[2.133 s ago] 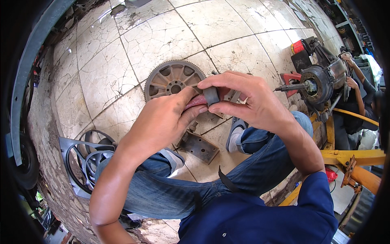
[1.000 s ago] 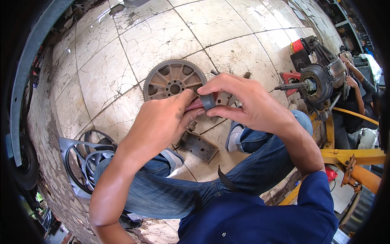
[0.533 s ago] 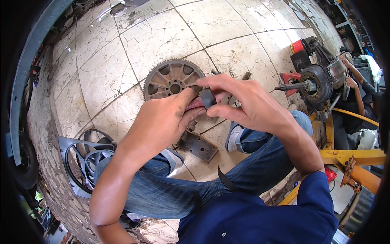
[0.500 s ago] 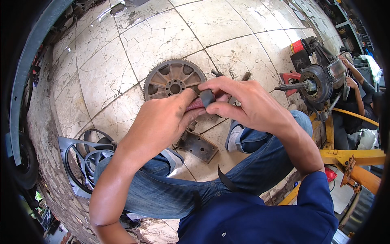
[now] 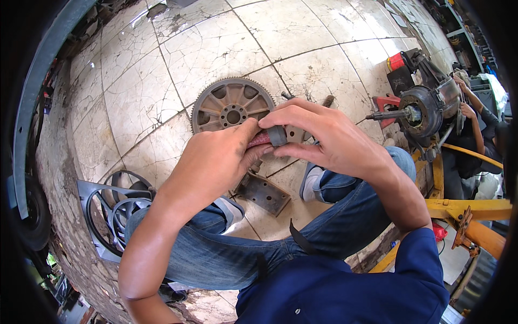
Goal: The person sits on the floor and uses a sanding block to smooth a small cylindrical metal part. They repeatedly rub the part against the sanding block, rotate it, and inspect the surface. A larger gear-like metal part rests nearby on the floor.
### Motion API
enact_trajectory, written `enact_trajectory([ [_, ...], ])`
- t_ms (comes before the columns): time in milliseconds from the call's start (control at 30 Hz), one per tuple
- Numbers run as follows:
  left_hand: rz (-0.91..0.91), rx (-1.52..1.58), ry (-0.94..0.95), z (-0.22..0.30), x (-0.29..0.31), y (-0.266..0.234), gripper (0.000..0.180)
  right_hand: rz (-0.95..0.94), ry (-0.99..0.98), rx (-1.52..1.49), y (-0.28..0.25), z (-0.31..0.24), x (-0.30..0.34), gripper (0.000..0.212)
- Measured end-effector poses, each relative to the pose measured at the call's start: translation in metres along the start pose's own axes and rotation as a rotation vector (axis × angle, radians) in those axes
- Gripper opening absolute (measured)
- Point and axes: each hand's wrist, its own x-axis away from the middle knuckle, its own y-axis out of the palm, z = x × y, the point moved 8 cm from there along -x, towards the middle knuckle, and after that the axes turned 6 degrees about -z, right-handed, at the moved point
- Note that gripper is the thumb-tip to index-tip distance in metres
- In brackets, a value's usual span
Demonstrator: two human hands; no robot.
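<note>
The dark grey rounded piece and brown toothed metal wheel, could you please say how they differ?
The dark grey rounded piece is smaller than the brown toothed metal wheel. The piece is in the right hand; the wheel lies on the pale tiled floor. The piece shows none of the wheel's teeth. Both look rounded.

Bright daylight falls on the floor (image 5: 318, 70), with white glare toward the upper right; the beam (image 5: 29, 119) at left bows with lens distortion, and corners go black.
</note>
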Motion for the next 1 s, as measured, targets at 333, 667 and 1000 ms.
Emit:
enact_trajectory([
  [333, 0.01, 0.022, -0.021, -0.002, 0.0, -0.005, 0.028, 0.001, 0.054, -0.015, -0.003, 0.009, 0.002, 0.047],
  [667, 0.059, 0.167, -0.085, -0.022, 0.001, -0.023, 0.033, 0.087, 0.055, -0.143, -0.013, 0.008, 0.002, 0.046],
  [1000, 0.156, 0.402, 0.032, -0.006, 0.001, -0.012, 0.039, 0.077, 0.187, -0.647, 0.003, 0.017, 0.001, 0.043],
])
